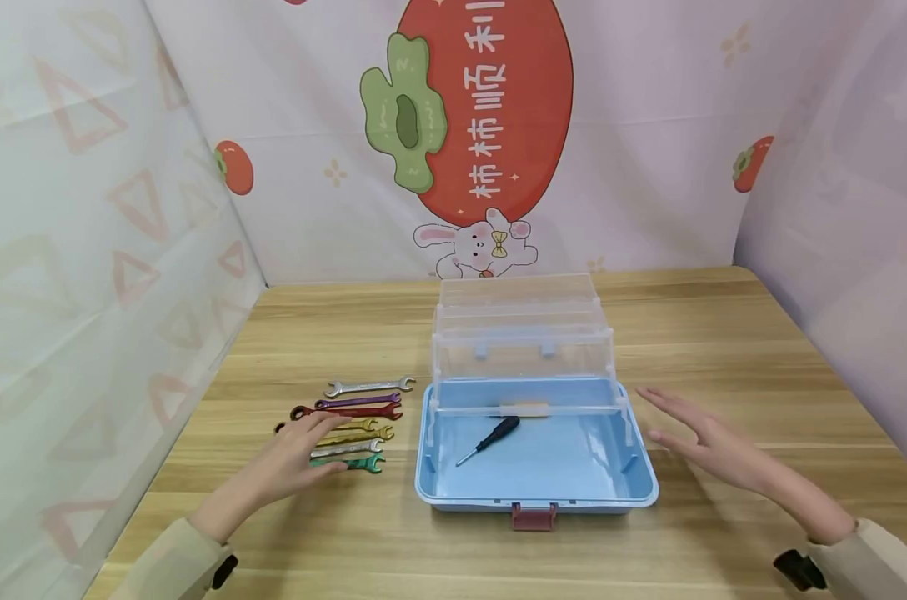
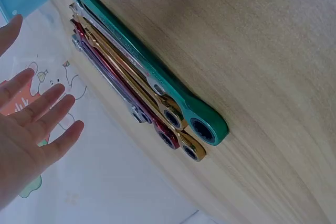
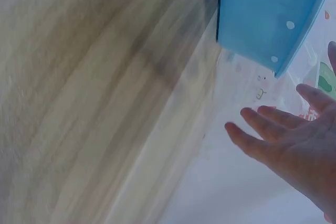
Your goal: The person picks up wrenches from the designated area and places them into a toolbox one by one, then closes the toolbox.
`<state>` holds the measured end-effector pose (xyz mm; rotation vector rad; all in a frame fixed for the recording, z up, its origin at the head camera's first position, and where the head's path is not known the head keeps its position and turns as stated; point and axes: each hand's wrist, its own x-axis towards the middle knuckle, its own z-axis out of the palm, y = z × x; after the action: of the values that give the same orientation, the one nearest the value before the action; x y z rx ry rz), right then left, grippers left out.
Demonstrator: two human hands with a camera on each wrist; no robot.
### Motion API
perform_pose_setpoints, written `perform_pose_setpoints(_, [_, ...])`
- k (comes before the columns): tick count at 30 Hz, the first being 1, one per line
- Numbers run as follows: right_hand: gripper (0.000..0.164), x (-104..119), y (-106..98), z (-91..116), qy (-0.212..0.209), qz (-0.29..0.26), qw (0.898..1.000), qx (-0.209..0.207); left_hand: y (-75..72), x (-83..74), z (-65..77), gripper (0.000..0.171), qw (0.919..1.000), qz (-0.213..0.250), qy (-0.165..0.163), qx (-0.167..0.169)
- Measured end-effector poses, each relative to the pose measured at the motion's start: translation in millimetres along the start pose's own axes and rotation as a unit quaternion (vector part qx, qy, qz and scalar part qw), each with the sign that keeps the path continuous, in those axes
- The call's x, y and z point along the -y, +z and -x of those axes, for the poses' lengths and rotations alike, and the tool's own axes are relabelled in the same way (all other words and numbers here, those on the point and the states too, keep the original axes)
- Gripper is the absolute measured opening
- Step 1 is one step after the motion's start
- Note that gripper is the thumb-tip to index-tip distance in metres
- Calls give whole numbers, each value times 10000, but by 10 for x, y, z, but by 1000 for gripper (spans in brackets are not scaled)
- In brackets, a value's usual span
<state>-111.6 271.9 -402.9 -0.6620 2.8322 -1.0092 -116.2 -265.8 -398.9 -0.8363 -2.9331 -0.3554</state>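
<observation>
My left hand [image 1: 296, 454] hovers over a row of several coloured wrenches, its fingers spread and holding nothing. Nearest to me lies the green wrench [image 2: 142, 56]; a silver wrench [image 1: 371, 387] is at the far end, with red [image 1: 363, 412], purple and gold ones between. To the right of the blue toolbox [image 1: 536, 506], my right hand [image 1: 724, 446] is held in the air with fingers extended, apart from the box. Inside the toolbox lies a screwdriver [image 1: 491, 439] with a black handle. The clear tiered trays [image 1: 521, 358] stand raised at the back.
A dark red latch [image 1: 533, 518] hangs on the toolbox front. Something pale and tan [image 1: 524, 409] shows behind the tray edge, its kind unclear. The wooden table [image 1: 694, 333] meets printed cloth walls [image 1: 318, 217] at the back and sides.
</observation>
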Motion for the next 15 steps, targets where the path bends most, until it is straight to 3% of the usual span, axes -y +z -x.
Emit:
perform_pose_setpoints(6, [49,-3,61,1,-222,-500,9985,-22,1,-6,17,51,9992,391,-108,10])
perform_pose_setpoints(11, [47,-2,103,0,-457,-1534,9871,6,9,-1,31,42,9978,670,2,17])
perform_pose_setpoints(15, [46,3,146,7,-332,-1855,9820,-97,43,-1,39,35,9947,1023,-46,98])
